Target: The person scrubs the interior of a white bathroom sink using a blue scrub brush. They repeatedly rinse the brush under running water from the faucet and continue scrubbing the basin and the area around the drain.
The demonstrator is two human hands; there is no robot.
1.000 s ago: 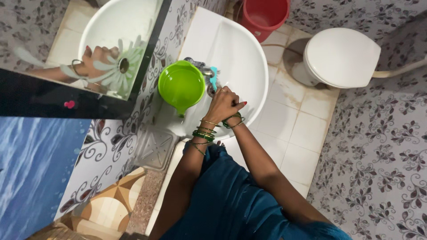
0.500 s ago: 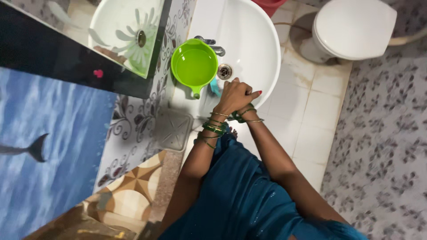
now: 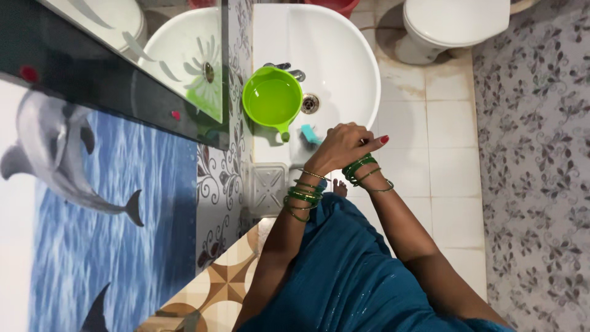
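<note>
Currently both hands, left hand [image 3: 332, 150] and right hand [image 3: 359, 142], are clasped together over the white basin [image 3: 344, 67] rim (rubbing stage); grip contents cannot be told. Green mug [image 3: 272, 98] stands near; rinsing calls for reaching it.

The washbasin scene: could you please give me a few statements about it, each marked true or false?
1. A green mug sits in the white washbasin. True.
2. The mug is tipped upside down. False: its open mouth faces up.
3. Both hands are together at the basin's near edge. True.
4. The wrists are bare. False: both wear green bangles.
5. The toilet lid is down. True.
</note>
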